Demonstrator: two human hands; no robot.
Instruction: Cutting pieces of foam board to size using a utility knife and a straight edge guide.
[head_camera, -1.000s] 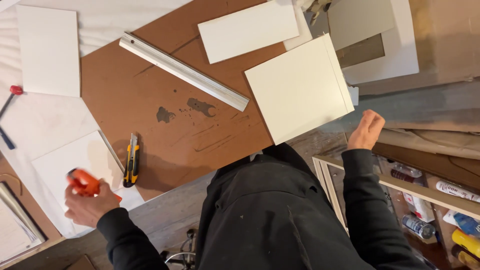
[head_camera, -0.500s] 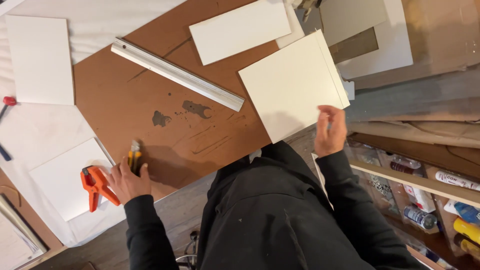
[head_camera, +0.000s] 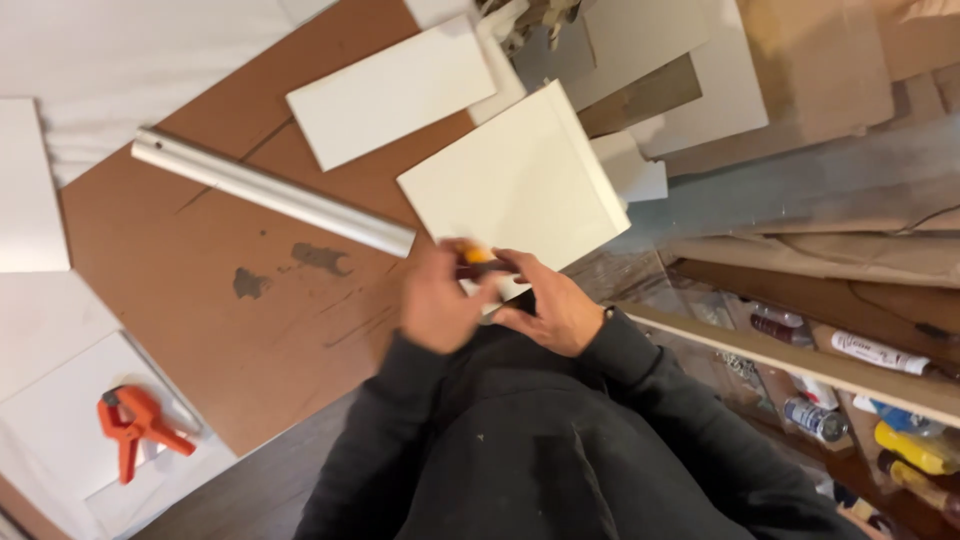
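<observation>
Beside the matt, stained brown hardboard counter (head_camera: 250, 330) lie a smooth, dull-shining metal ruler (head_camera: 270, 192), matt white foam-like board (head_camera: 515, 180) and a glossy orange plastic clamp (head_camera: 135, 425).

Bare brown board (head_camera: 250, 330) left of metal ruler (head_camera: 270, 192)

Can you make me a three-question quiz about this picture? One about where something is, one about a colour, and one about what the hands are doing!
1. Where does the clamp lie?
A. on a white sheet at lower left
B. on the shelf at right
C. on the square white board

2. What colour is the clamp?
A. blue
B. orange
C. green

3. What are the left hand and right hand doing?
A. resting apart
B. holding one small yellow-and-black tool together
C. lifting the metal ruler

Answers:
1 A, it sits on white sheet far from the hands.
2 B, it is plainly orange.
3 B, both hands meet around the tool.
</observation>
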